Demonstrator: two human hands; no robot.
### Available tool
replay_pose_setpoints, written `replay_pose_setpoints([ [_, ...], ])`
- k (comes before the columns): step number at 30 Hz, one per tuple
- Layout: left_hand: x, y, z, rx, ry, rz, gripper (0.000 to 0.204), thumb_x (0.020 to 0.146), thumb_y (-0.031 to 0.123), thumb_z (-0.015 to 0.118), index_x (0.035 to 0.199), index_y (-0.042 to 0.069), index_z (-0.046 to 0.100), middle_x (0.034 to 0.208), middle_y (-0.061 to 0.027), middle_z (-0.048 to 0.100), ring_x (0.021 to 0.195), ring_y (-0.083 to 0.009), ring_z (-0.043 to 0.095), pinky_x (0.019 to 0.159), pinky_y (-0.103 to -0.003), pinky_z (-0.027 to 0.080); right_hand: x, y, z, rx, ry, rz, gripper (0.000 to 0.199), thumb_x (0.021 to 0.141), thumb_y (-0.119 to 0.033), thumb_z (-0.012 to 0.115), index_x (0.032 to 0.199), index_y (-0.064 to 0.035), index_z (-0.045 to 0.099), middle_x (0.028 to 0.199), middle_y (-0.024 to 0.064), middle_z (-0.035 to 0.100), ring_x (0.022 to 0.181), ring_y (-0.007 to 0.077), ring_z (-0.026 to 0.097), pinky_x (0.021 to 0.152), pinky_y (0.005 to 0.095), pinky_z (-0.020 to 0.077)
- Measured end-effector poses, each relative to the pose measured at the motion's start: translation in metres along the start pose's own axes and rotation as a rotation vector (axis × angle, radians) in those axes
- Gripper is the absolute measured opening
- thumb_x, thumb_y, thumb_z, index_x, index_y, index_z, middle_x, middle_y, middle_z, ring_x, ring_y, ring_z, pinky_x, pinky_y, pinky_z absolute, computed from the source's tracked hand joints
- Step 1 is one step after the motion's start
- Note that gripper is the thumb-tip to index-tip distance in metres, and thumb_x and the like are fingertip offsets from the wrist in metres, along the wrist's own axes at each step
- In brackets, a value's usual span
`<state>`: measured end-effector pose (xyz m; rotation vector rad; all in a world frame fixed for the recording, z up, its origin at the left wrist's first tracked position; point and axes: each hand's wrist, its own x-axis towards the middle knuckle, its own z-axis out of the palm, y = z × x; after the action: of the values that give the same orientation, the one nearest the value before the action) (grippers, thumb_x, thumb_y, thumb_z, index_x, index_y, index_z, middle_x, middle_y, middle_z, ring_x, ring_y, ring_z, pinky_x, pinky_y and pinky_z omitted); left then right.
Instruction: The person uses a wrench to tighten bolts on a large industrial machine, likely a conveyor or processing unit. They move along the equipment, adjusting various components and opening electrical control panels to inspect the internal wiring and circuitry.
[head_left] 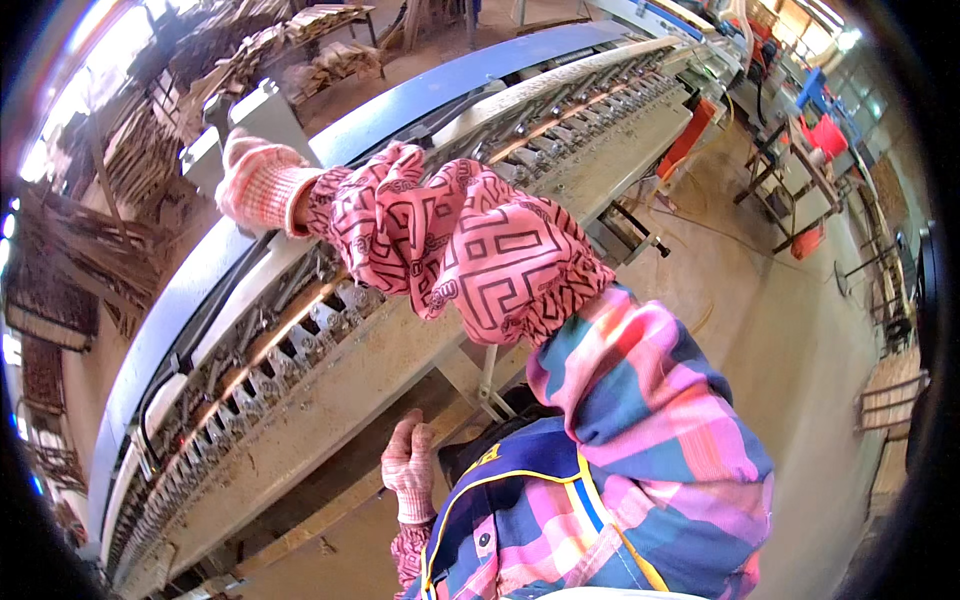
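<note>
My right hand (262,188), in a pink-and-white knit glove, reaches across a long machine (300,425) to a grey box (268,122) on its far side. That hand looks closed beside a dark knob-like part (217,112); its fingertips are hidden, so what they hold cannot be made out. Lower down, my left hand (408,462), also gloved, hangs near the machine's front edge, its fingers loosely extended and nothing visible in them. A row of metal clamp-like pieces (262,385) runs along the machine below a pale, hose-like tube (560,75). Patterned pink sleeves cover both forearms.
Beyond the machine's blue cover (420,92), stacks of thin wood sheets (110,150) lie at the far left. A red panel (686,140) sits at the machine's right end. Farther right stands a metal-framed table (800,185) with a red container (826,137).
</note>
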<state>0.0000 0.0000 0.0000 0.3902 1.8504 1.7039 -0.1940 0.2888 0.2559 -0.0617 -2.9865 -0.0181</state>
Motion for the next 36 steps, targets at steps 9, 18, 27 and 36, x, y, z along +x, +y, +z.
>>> replay_pose_setpoints([
  [9, 0.002, 0.027, 0.041, 0.077, 0.058, -0.032, 0.037, 0.091, 0.021, 0.063, 0.119, -0.002, 0.06, 0.091, -0.0086, 0.069, 0.084, -0.0147, 0.062, 0.082, -0.027, 0.048, -0.013, 0.118, -0.06, 0.281, -0.081, -0.019, 0.025, 0.082, -0.024, 0.056, 0.099, -0.0065, 0.063, 0.084, 0.009, 0.068, 0.081, 0.0219, 0.068, 0.066, 0.0338, 0.0538],
  [18, 0.01, 0.039, 0.033, 0.098, 0.204, -0.17, 0.034, 0.09, 0.02, 0.063, 0.117, -0.001, 0.062, 0.09, -0.0094, 0.069, 0.086, -0.0179, 0.063, 0.084, -0.029, 0.049, 0.079, 0.182, -0.032, -0.132, 0.385, -0.163, 0.022, 0.083, -0.023, 0.059, 0.101, -0.0146, 0.067, 0.077, 0.0097, 0.066, 0.071, 0.0259, 0.065, 0.059, 0.0392, 0.0503],
  [27, 0.005, 0.068, 0.02, 0.58, 0.251, 0.017, 0.035, 0.089, 0.035, 0.059, 0.113, 0.011, 0.065, 0.097, -0.0149, 0.069, 0.091, -0.0304, 0.067, 0.08, -0.038, 0.053, 0.078, 0.168, -0.059, -0.02, 0.451, -0.24, 0.02, 0.087, -0.022, 0.057, 0.101, -0.0137, 0.068, 0.078, 0.0095, 0.063, 0.068, 0.0241, 0.06, 0.058, 0.0373, 0.0473],
  [36, -0.022, 0.071, 0.024, 0.55, 0.065, -0.125, 0.045, 0.094, 0.042, 0.049, 0.123, 0.01, 0.058, 0.111, -0.0156, 0.065, 0.105, -0.0316, 0.061, 0.092, -0.04, 0.048, -0.032, 0.157, -0.091, 0.268, 0.341, -0.249, 0.022, 0.093, -0.022, 0.05, 0.101, -0.0077, 0.066, 0.083, 0.0083, 0.059, 0.067, 0.0181, 0.054, 0.058, 0.0303, 0.0435],
])
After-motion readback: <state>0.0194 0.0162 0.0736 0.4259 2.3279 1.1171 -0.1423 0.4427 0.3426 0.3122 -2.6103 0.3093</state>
